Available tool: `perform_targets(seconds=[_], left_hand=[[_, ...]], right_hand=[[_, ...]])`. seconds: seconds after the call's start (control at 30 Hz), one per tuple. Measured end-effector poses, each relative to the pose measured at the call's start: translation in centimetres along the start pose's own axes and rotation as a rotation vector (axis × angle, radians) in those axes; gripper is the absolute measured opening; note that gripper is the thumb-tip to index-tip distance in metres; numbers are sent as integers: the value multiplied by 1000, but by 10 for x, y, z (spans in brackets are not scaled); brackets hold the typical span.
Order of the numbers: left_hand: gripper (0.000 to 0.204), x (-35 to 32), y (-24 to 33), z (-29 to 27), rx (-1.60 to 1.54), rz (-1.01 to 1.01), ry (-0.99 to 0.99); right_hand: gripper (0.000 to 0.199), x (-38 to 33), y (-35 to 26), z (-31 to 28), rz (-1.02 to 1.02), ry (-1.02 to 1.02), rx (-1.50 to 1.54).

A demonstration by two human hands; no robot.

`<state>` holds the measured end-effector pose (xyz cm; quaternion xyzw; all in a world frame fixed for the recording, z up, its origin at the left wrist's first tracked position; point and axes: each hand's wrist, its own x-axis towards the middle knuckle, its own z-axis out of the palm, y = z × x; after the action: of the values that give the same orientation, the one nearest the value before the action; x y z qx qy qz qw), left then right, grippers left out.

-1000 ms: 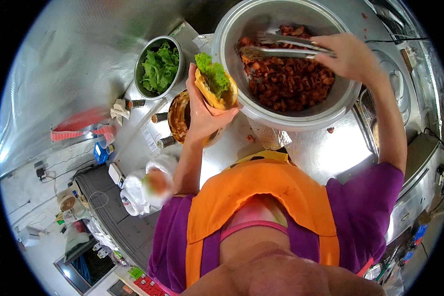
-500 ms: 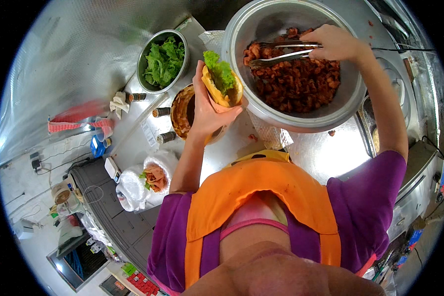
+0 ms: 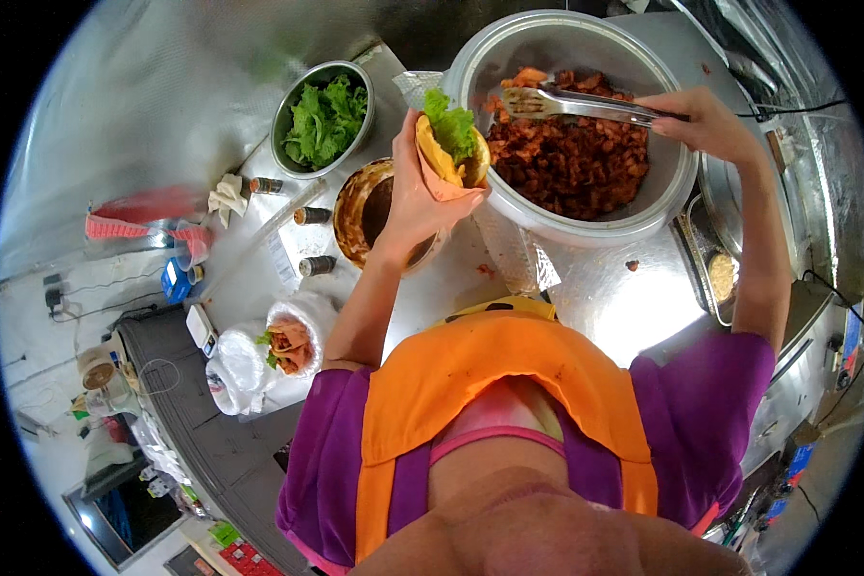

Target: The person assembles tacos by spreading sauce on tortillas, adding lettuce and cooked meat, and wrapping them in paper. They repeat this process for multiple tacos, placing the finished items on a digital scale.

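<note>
My left hand (image 3: 415, 204) holds a folded flatbread (image 3: 439, 152) stuffed with green lettuce, raised beside the rim of a large metal bowl (image 3: 643, 213) of chopped reddish-brown meat (image 3: 571, 161). My right hand (image 3: 708, 123) grips metal tongs (image 3: 571, 103) whose tips hang over the far left part of the meat, close to the flatbread. The tongs' tips carry a few orange-red pieces.
A small steel bowl of lettuce (image 3: 323, 119) stands at the far left. A brown sauce bowl (image 3: 365, 209) sits under my left wrist, with three small capped jars (image 3: 313, 215) beside it. A wrapped sandwich in white bags (image 3: 288, 344) lies near the counter's left edge.
My left hand has carried the flatbread right, up to the big bowl's rim. The tongs have swung left across the meat toward it.
</note>
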<state>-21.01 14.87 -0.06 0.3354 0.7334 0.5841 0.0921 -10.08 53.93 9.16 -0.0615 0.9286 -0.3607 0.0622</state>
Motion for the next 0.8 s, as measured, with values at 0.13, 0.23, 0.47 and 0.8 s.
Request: perform_targets(seconds=[0.13, 0.23, 0.47, 0.8], left_hand=[[112, 10, -2, 5, 8, 45, 26], [111, 11, -3, 5, -63, 46, 68], [116, 4, 8, 5, 279, 189, 122], [121, -1, -9, 12, 102, 178, 180]], right_hand=[[35, -37, -36, -36, 129, 64, 24], [36, -39, -68, -46, 67, 48, -1], [32, -7, -155, -29, -239, -45, -398], [31, -16, -195, -30, -295, 18, -649]])
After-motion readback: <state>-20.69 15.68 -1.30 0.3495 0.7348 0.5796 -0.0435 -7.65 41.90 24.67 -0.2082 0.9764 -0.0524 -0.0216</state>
